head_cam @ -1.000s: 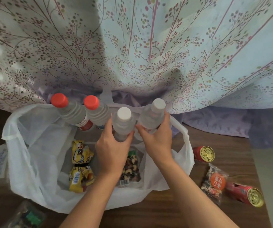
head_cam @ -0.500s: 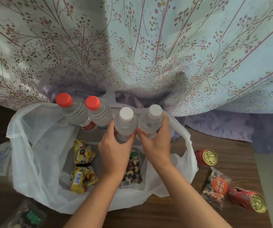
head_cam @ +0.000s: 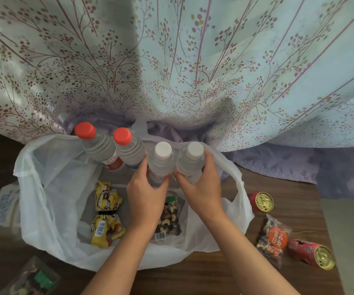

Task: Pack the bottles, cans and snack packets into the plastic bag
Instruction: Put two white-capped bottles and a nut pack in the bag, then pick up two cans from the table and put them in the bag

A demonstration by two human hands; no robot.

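Head view | left hand [head_cam: 146,196], right hand [head_cam: 203,188] each grip one of the white-capped bottles [head_cam: 161,160] | set upright, snug beside red-capped bottles [head_cam: 129,150], centre frame

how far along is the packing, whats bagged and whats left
Done: two red-capped bottles, a yellow snack packet and a nut-mix packet are in the plastic bag. In hand: the left hand and right hand each have a grip on a white-capped bottle in the bag's mouth. Left: two red cans and an orange-labelled packet right of the bag, a clear packet at bottom left.
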